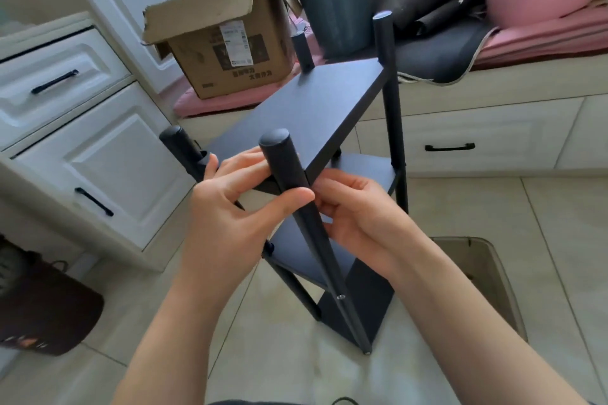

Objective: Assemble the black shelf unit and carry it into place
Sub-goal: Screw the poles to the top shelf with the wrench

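Black shelf post (pixel 285 168) pinched between left hand (pixel 227 207) and right hand (pixel 355 210), both grips holding post.

Both bare forearms reach up and forward from the bottom of the view, converging toward the middle. The left hand (pixel 227 204) is seen from its back, the wrist bent slightly inward; its thumb stretches rightward across the black pole (pixel 289 174) while the fingers curl behind it, pinching it. The right hand (pixel 352 210) sits just beside it on the pole's other side, palm turned leftward, fingers curled in against the pole. Left thumb tip and right fingers nearly touch
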The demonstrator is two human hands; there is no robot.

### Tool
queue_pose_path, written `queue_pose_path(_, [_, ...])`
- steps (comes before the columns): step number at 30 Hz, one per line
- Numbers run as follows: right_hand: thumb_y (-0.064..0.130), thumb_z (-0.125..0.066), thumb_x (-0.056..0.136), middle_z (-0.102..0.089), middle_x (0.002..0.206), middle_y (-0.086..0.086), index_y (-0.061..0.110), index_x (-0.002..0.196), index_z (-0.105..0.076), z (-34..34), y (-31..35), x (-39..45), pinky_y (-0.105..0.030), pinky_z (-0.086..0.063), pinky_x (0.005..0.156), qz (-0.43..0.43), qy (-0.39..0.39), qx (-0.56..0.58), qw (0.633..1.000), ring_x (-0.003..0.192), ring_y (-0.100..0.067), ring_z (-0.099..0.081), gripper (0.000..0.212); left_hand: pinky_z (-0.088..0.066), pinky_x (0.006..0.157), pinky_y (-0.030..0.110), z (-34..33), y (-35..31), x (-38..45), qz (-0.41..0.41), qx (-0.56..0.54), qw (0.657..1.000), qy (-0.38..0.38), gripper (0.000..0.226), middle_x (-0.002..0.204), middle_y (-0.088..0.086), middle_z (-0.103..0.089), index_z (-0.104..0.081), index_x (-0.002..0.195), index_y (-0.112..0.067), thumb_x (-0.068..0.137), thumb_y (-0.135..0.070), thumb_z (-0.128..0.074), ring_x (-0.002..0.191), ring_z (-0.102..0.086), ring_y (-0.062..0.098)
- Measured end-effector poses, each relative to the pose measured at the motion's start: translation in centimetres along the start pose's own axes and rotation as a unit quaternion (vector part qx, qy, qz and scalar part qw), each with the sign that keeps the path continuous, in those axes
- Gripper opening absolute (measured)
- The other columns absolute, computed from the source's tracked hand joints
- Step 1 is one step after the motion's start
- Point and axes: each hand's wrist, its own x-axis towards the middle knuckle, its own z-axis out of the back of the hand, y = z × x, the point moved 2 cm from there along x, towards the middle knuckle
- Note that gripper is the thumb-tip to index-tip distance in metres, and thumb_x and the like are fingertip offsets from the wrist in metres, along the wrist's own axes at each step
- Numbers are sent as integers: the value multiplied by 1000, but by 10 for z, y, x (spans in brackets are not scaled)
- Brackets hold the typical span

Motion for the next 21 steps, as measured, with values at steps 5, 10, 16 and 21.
queue_pose_path(5, [11, -63, 88, -71, 90, -6, 12, 94, -76, 0, -4, 16, -25, -53, 63, 3, 47, 4, 999, 78, -14, -61, 14, -22, 120, 39, 0, 1, 1, 1, -6, 1000, -3, 26, 112, -26, -71, -75, 98, -50, 72, -46, -77, 120, -61, 4])
queue_pose_path(10, [14, -57, 97, -73, 93, -2, 17, 95, -76, 2, -12, 25, -25, -55, 70, 0, 68, -19, 998, 83, -9, -66, 20, -28, 118, 55, -1, 4, -1, 13, -6, 1000, -7, 31, 118, -21, -71, -75, 103, -51, 73, -41, -77, 123, -61, 8])
queue_pose_path(16, [18, -58, 96, -70, 92, 1, 21, 91, -77, -1, -19, 30, -32, -50, 83, -23, 75, -18, 997, 91, -17, -59, 20, -24, 120, 56, -1, 9, -3, 29, -17, 999, -16, 33, 119, -20, -71, -76, 102, -49, 72, -35, -76, 124, -61, 8])
queue_pose_path(21, [21, -59, 96, -69, 97, 3, 16, 103, -75, -9, -23, 36, -37, -44, 89, -48, 99, 32, 993, 97, -20, -50, 18, -31, 118, 48, 13, 14, -8, 53, -30, 998, -13, 37, 117, -19, -73, -77, 104, -43, 68, -39, -79, 124, -61, 7])
